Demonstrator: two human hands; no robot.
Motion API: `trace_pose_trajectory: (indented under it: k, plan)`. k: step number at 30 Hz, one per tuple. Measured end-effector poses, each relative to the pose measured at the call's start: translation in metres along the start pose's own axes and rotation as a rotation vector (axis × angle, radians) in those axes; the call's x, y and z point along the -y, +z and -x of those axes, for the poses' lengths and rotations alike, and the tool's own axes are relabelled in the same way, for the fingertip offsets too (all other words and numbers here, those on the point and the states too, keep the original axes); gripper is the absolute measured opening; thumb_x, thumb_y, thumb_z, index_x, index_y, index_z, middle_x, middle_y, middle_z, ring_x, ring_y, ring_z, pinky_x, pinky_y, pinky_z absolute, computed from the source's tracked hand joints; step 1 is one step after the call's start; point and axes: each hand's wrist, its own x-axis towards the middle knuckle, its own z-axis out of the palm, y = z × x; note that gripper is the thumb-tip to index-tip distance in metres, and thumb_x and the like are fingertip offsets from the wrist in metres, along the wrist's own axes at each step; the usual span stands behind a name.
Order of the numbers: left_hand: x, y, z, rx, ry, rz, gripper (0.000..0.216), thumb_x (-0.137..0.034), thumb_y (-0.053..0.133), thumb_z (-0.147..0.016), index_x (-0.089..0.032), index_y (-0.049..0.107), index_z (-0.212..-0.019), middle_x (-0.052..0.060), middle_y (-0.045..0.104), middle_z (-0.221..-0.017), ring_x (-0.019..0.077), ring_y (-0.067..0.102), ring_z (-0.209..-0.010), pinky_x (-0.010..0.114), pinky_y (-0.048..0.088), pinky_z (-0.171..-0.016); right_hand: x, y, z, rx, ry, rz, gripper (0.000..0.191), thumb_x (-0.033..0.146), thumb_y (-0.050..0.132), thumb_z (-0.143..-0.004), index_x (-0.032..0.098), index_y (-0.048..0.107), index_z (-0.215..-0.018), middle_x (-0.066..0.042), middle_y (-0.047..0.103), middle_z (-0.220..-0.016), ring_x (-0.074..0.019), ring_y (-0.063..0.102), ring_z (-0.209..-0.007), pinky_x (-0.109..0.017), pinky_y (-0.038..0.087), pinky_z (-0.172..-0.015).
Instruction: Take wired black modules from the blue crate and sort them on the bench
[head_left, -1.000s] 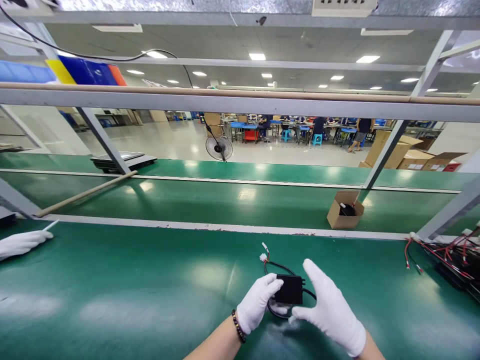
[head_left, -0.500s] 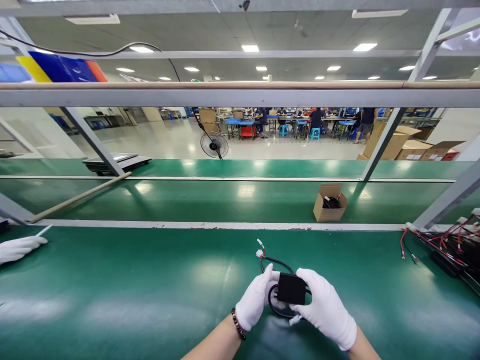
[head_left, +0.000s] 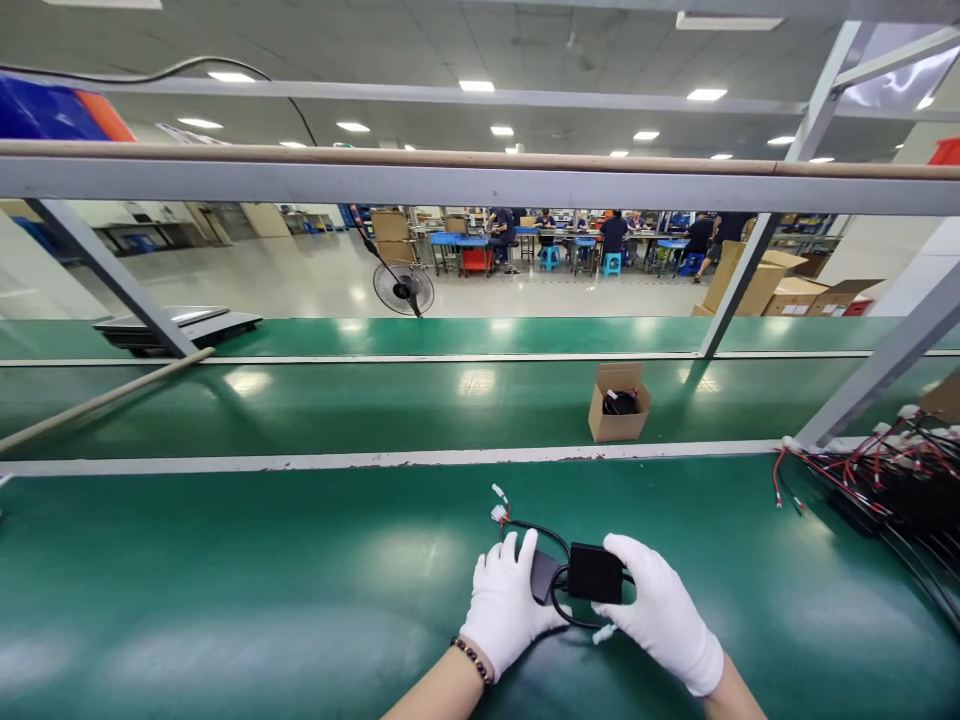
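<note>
My right hand [head_left: 660, 612], in a white glove, grips a small black box [head_left: 595, 574] with a black cable coming from it, its thumb below and its fingers at the top right edge. Beside it, my gloved left hand [head_left: 504, 592] is closed around a dark grey flat block [head_left: 543, 577]. Black cable [head_left: 551, 535] loops round the two pieces, and white connectors [head_left: 499, 513] with short red wires lie on the green bench beyond my left fingers. Another pale connector [head_left: 604, 633] shows under the black box.
On the far side of a white strip stands an open carton [head_left: 619, 415] with black cable inside. Many black units with red wires [head_left: 892, 480] are heaped at right. A wooden stick [head_left: 105, 402] and a flat scale [head_left: 180, 328] are at left. Metal frame bars [head_left: 480, 182] cross ahead.
My left hand has turned over the dark grey block, which now shows between its fingers and thumb. My right hand keeps the black box. The view has swung right; another person's gloved hand left the picture.
</note>
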Motion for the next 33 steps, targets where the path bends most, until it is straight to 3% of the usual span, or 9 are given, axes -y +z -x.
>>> trace_pose_trajectory:
  k: [4,8,10,13,16,20,23,26,33]
  plan:
    - [0.017,-0.003,-0.004,0.114,0.104,-0.046,0.073,-0.036,0.067,-0.070,-0.021,0.050,-0.140,0.017,0.050,-0.141,0.0433,0.037,-0.134,0.057,0.025,-0.112,-0.008,-0.005,0.003,-0.004,-0.001,0.002,0.059,0.024,0.071,-0.068,0.019,0.058,-0.125,-0.014,0.061,-0.131,-0.0325,0.056,-0.119,-0.051,0.046,-0.103]
    - [0.055,-0.028,0.003,0.215,0.159,0.014,0.076,-0.008,0.058,-0.064,-0.032,0.053,-0.136,0.006,0.024,-0.160,0.0359,0.013,-0.148,0.051,0.021,-0.116,-0.017,-0.010,0.007,0.009,0.033,-0.007,0.059,0.026,0.072,-0.068,0.021,0.059,-0.125,-0.013,0.061,-0.130,-0.0329,0.057,-0.120,-0.051,0.046,-0.104]
    - [0.066,-0.037,0.007,0.135,0.033,0.079,0.076,-0.016,0.059,-0.069,-0.023,0.044,-0.143,0.011,0.018,-0.161,0.0333,0.015,-0.148,0.047,0.023,-0.117,-0.021,-0.010,0.008,0.013,0.061,-0.011,0.059,0.029,0.073,-0.068,0.022,0.060,-0.124,-0.012,0.062,-0.129,-0.0329,0.057,-0.119,-0.051,0.046,-0.104]
    - [0.067,-0.037,0.010,0.027,-0.191,0.105,0.088,-0.047,0.064,-0.070,-0.007,0.038,-0.144,0.021,0.035,-0.151,0.0356,0.032,-0.140,0.045,0.031,-0.112,-0.025,-0.007,0.006,0.037,0.089,-0.016,0.058,0.032,0.072,-0.068,0.022,0.059,-0.125,-0.011,0.061,-0.131,-0.0328,0.056,-0.121,-0.050,0.045,-0.106]
    - [0.070,-0.027,0.007,-0.009,-0.232,0.048,0.085,-0.048,0.067,-0.065,-0.009,0.045,-0.138,0.020,0.050,-0.139,0.0369,0.043,-0.128,0.045,0.036,-0.106,-0.024,-0.003,0.005,0.054,0.094,-0.029,0.059,0.035,0.071,-0.069,0.023,0.060,-0.126,-0.010,0.061,-0.132,-0.0333,0.055,-0.122,-0.050,0.044,-0.106]
    - [0.087,-0.026,0.006,0.005,-0.118,0.088,0.074,-0.028,0.067,-0.065,-0.010,0.047,-0.135,0.017,0.056,-0.130,0.0334,0.050,-0.120,0.043,0.040,-0.101,-0.026,-0.001,0.005,0.045,0.092,-0.055,0.058,0.033,0.071,-0.068,0.026,0.061,-0.124,-0.009,0.061,-0.132,-0.0336,0.055,-0.122,-0.049,0.045,-0.107]
    - [0.094,-0.039,0.007,-0.001,0.003,0.094,0.055,-0.022,0.068,-0.063,-0.017,0.061,-0.117,0.011,0.063,-0.113,0.0308,0.055,-0.108,0.040,0.045,-0.093,-0.032,-0.001,0.005,0.074,0.111,-0.026,0.060,0.035,0.071,-0.068,0.023,0.060,-0.125,-0.009,0.061,-0.132,-0.0332,0.055,-0.123,-0.050,0.044,-0.107]
    - [0.089,-0.054,0.008,-0.076,0.108,0.075,0.040,-0.019,0.062,-0.070,-0.019,0.063,-0.110,0.011,0.061,-0.110,0.0289,0.053,-0.106,0.039,0.043,-0.093,-0.038,-0.002,0.003,0.092,0.109,-0.006,0.062,0.038,0.071,-0.069,0.021,0.058,-0.127,-0.011,0.060,-0.133,-0.0325,0.054,-0.123,-0.050,0.043,-0.108]
    - [0.075,-0.071,0.009,-0.285,0.321,0.155,0.044,-0.022,0.064,-0.071,-0.017,0.060,-0.115,0.014,0.061,-0.107,0.0278,0.058,-0.098,0.041,0.049,-0.088,-0.033,-0.007,-0.006,0.072,0.124,-0.034,0.062,0.038,0.072,-0.067,0.022,0.059,-0.126,-0.010,0.061,-0.132,-0.0329,0.054,-0.123,-0.049,0.042,-0.108]
